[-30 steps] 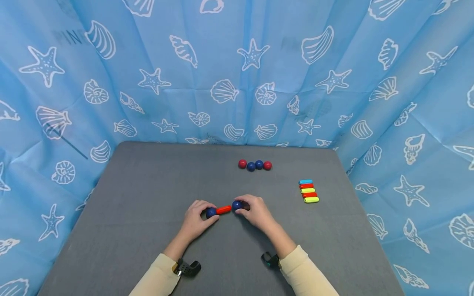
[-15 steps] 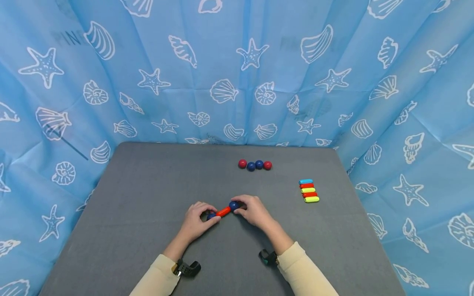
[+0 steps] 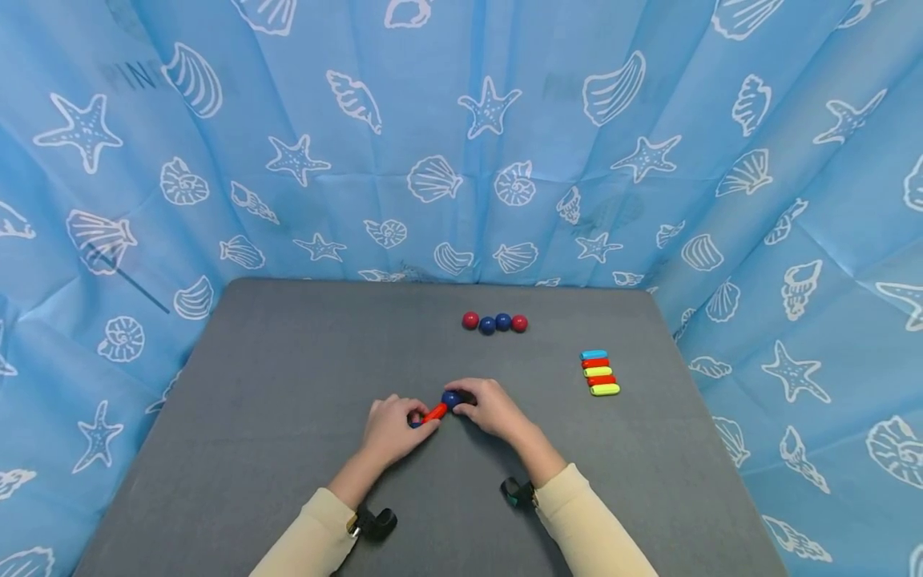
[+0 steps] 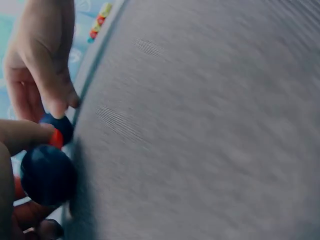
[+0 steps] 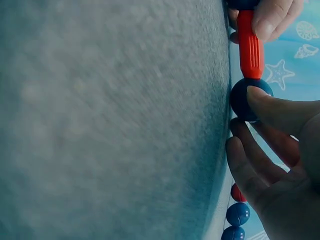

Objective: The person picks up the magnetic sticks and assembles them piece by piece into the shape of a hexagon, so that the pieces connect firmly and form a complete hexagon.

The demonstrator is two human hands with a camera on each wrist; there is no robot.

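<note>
- Your left hand has slid inward since half a second ago, from the left blue ball onto the red stick; that stick slants more steeply than a second ago.
- You can read "PIN" in faint letters at the upper left of the blue curtain; fainter print further right is too dim to make out.
- Your stick is bright red and shiny, grooved lengthwise, narrowing at its end, and lies between two glossy dark-blue balls, touching both, near the middle of the gray table.
- Your left thumb and fingers pinch the stick just beside the left ball, which they mostly hide from the head view.
- Your right hand pinches the right blue ball between thumb and fingertips.
</note>
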